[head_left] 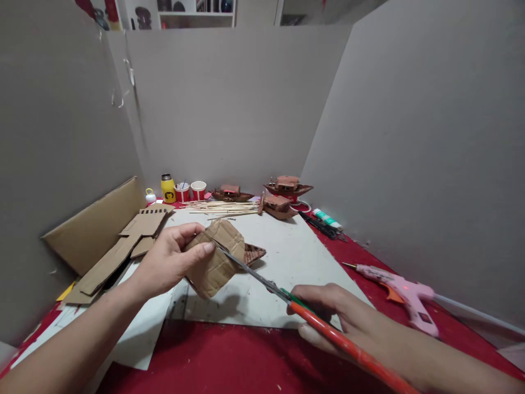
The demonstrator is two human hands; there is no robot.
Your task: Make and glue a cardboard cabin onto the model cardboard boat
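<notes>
Brown cardboard piece (221,268) pinched in left hand (166,260), above white sheet (291,246); right hand (342,309) grips scissors (314,319), blades at the cardboard. Beyond: red-and-white cup (182,194) holding a blue stick (184,185); second cup (198,192), contents unseen; yellow bottle (168,190) alongside.

No readable lettering — seemingly.
</notes>
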